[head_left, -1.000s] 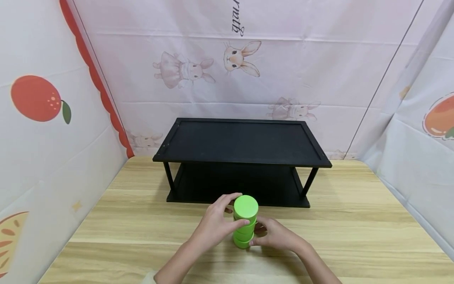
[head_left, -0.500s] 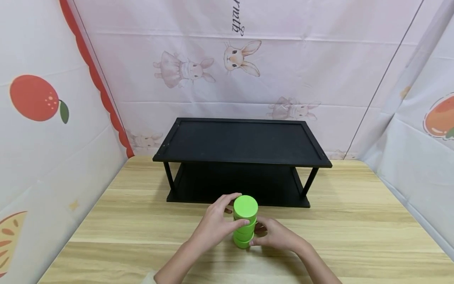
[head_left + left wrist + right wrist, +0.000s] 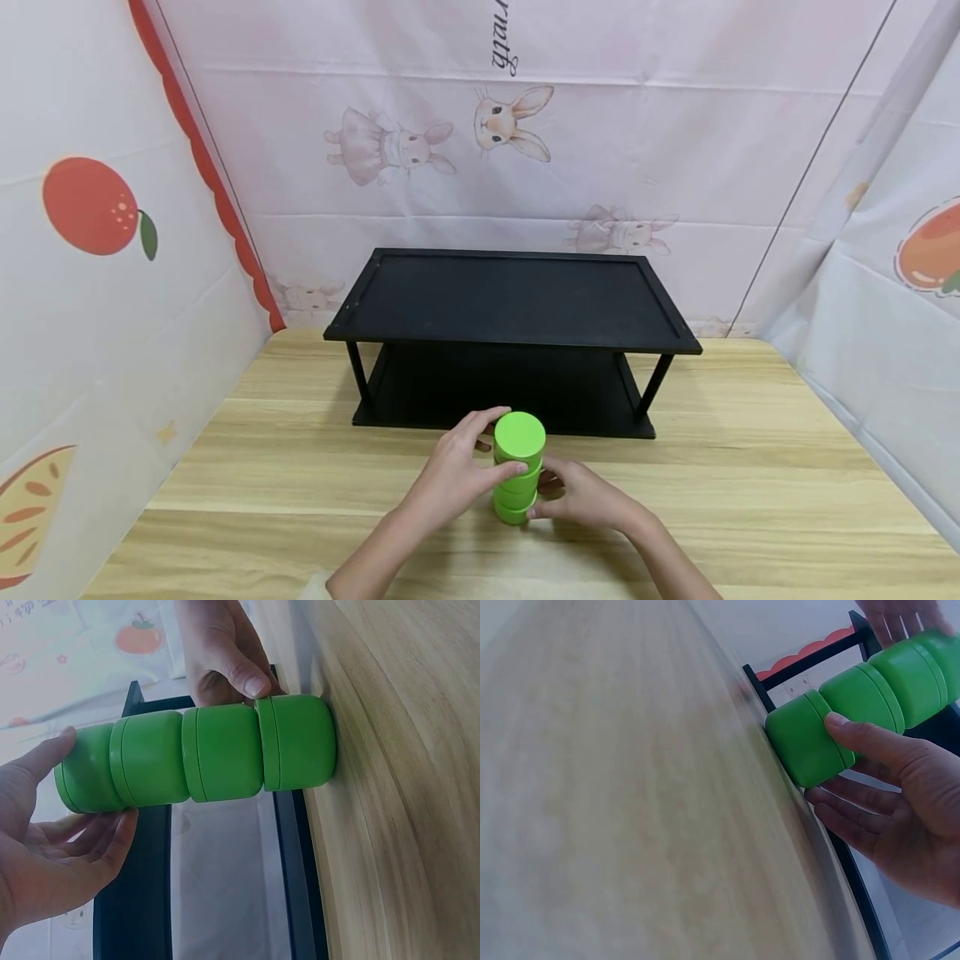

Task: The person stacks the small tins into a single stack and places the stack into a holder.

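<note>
Several round green lidded jars stand upright on the table as one column, and the top jar (image 3: 520, 437) shows its flat lid in the head view. My left hand (image 3: 453, 467) holds that top jar, thumb on the near side and fingers behind. Lower down, my right hand (image 3: 585, 497) grips the bottom jar (image 3: 802, 739) between thumb and fingers, its thumb by the lid seam. In the left wrist view the column lies sideways, and the jars sit slightly out of line with one another. The far fingers of both hands are partly hidden behind the jars in the head view.
A black two-tier rack (image 3: 517, 300) stands just behind the column, its lower shelf (image 3: 487, 392) close to my left fingers. The wooden table (image 3: 750, 483) reaches to both sides. Printed cloths (image 3: 675, 142) hang at the back, left and right.
</note>
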A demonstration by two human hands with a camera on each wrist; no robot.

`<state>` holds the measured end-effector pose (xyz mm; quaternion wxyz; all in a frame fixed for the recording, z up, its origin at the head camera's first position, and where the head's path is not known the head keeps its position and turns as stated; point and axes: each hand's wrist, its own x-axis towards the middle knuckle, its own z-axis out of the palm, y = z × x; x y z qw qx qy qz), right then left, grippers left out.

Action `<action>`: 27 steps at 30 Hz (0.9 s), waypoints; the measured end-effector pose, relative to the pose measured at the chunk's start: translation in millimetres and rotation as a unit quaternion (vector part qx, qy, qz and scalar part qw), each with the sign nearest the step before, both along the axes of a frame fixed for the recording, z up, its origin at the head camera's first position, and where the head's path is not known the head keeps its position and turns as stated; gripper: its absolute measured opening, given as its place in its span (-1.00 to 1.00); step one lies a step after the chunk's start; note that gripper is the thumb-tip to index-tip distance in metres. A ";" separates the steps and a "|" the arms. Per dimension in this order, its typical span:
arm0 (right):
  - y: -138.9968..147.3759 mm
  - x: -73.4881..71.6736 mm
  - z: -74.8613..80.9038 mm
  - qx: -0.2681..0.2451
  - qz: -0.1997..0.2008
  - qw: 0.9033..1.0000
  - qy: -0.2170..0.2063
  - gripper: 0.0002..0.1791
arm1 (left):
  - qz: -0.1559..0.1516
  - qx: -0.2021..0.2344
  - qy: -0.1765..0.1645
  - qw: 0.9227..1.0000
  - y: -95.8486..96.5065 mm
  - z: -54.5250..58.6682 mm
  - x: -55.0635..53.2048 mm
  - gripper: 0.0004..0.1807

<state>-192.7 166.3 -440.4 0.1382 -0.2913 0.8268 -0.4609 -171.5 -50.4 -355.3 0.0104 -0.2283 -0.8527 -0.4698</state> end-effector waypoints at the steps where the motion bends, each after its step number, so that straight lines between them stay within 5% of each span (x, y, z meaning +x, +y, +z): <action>1: 0.1 0.0 0.0 0.000 0.000 1.000 0.000 -0.49 | 0.000 0.001 -0.002 1.000 0.0 -0.2 0.0 -0.29; 13: -0.6 0.2 0.6 0.004 -0.005 1.000 0.001 -0.46 | -0.002 -0.022 -0.030 0.999 -4.2 -7.3 -1.0 -0.20; 27: -0.5 1.5 2.2 0.002 -0.008 1.000 -0.001 -0.49 | -0.074 -0.111 -0.097 0.986 -18.5 -41.8 -10.2 -0.32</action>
